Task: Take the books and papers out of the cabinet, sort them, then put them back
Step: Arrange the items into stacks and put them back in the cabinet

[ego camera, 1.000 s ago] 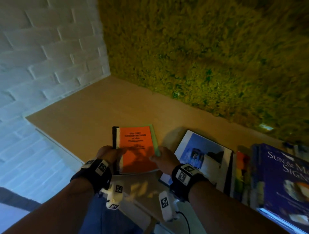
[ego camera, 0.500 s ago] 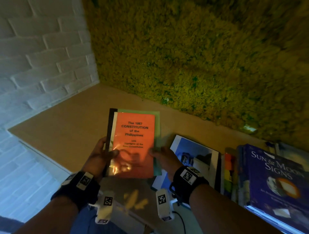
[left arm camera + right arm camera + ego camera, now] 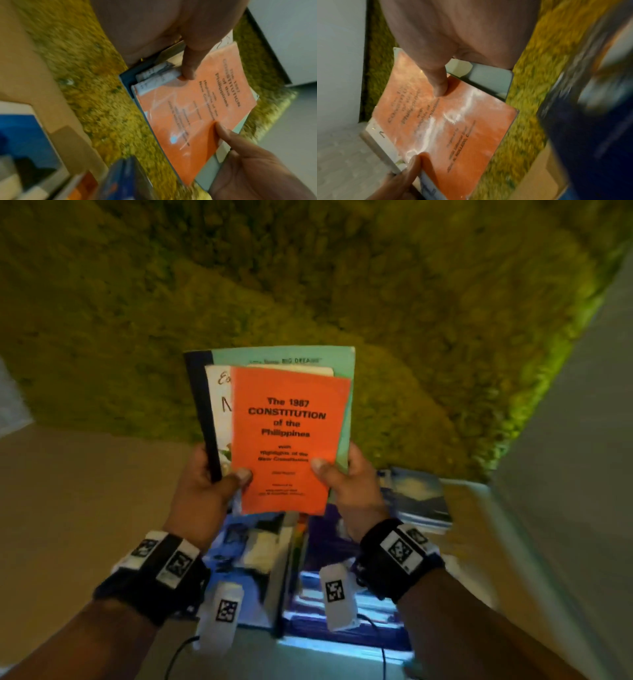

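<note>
Booklets and thin books, a small stack of them, are held up in front of the person by both hands, above the table and clear of it. The left hand [image 3: 202,491] closes its grip on the lower left edge of the stack, thumb across the front and fingers behind the dark spine of the black book [image 3: 200,409]. The right hand [image 3: 349,484] grips the lower right edge the same way, its thumb pressed onto the front cover. At the front is the orange booklet [image 3: 287,440], printed "The 1987 Constitution of the Philippines", its cover glossy and catching light in both wrist views. Behind it, poking out on the left, is a white booklet [image 3: 219,405] with partly hidden lettering, and behind that a pale green booklet [image 3: 284,356] whose top strip reads "Big Dreams". The stack stands nearly upright, tilted slightly back. Below the hands, on the tan table [image 3: 68,508], more books lie flat side by side: a blue and white book [image 3: 253,542] under the left wrist, a dark blue book [image 3: 329,539] under the right, and a grey-blue one [image 3: 418,498] further right. They look blurred. Behind everything runs a wall of yellow-green moss [image 3: 342,285], and a pale wall [image 3: 582,440] rises on the right. Both wrists wear black bands with square printed markers.
</note>
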### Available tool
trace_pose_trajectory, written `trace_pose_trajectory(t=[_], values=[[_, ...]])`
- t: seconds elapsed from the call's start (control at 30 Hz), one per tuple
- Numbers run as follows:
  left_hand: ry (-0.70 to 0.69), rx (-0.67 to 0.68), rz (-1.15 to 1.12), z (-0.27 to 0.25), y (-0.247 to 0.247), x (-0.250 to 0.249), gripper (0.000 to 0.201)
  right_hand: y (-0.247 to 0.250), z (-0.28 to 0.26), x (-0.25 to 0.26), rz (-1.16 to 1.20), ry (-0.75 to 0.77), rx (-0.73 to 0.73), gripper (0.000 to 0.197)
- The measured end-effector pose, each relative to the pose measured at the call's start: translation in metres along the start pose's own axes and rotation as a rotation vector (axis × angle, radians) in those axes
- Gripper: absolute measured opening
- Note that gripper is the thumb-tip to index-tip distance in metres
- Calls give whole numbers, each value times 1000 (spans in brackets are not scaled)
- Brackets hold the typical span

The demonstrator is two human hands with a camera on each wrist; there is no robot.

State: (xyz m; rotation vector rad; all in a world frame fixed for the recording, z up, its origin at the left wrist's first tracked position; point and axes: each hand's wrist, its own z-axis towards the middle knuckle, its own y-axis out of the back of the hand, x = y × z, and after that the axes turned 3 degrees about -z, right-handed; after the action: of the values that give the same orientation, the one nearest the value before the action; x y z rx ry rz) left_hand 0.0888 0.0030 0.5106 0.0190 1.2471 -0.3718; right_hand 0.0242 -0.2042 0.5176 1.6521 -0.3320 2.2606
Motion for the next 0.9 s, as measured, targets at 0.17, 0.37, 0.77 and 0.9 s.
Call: trace_pose_trajectory(t=[0.17, 0.37, 0.77, 0.9], values=[[5, 105, 0, -23, -100, 13, 50, 103, -27, -4, 7, -10, -74, 33], [46, 48, 208, -60, -131, 47, 44, 134, -64, -40, -57, -47, -67, 43], [-17, 342, 430, -129, -297, 69, 94, 300, -112, -58, -72, -306, -346, 35], [288, 528, 434, -160, -318, 97, 58, 322, -151, -66, -303, -471, -323, 27]])
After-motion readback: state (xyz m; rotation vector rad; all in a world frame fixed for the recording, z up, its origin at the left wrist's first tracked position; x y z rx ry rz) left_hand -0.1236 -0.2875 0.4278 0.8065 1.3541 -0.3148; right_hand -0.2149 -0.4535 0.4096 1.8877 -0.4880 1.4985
